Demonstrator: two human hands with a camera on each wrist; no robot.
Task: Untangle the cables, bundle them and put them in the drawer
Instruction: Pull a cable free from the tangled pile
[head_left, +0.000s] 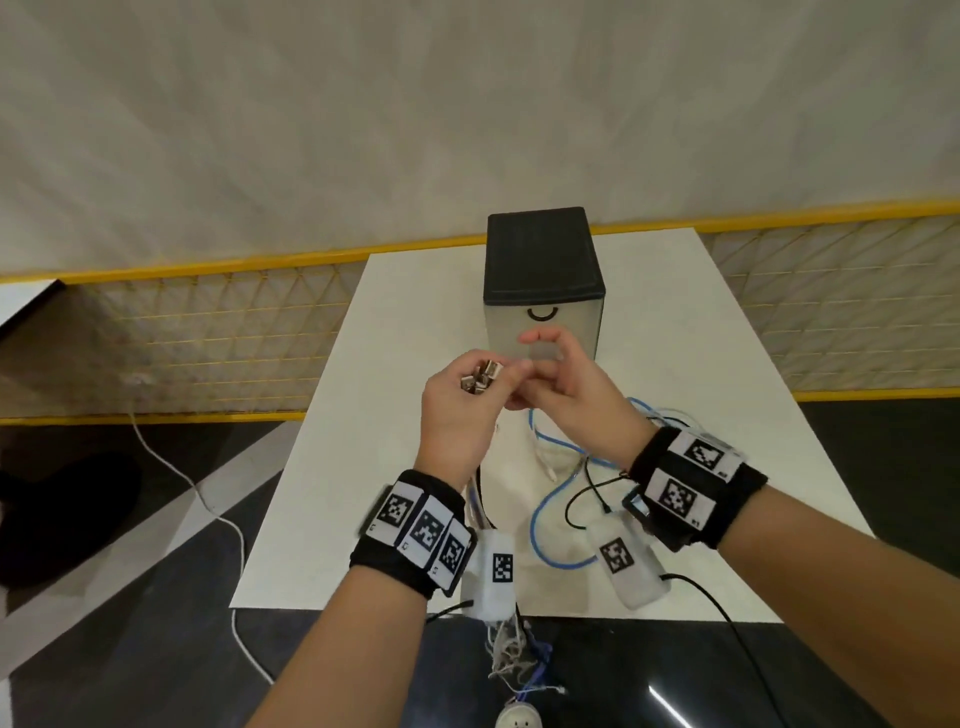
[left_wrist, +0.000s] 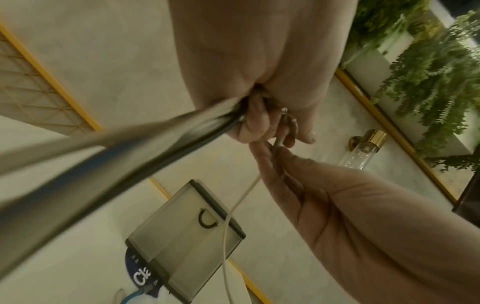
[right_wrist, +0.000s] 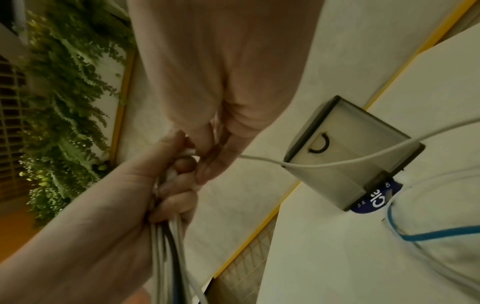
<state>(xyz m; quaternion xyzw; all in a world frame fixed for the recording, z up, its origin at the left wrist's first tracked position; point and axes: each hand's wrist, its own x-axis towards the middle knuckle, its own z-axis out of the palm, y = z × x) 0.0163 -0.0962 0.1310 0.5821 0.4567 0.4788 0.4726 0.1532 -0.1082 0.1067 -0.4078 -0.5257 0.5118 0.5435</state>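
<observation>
the gathered plug ends (head_left: 480, 379) are gripped in the left hand (head_left: 460, 410); a white cable (right_wrist: 262, 159) is pinched by the right hand (head_left: 566, 395); trailing loops could be re-knotted if pulled hard.

You can read only "Cla" on the blue round sticker (left_wrist: 140, 275) (partly hidden) under the small translucent drawer box (left_wrist: 182, 236).
</observation>
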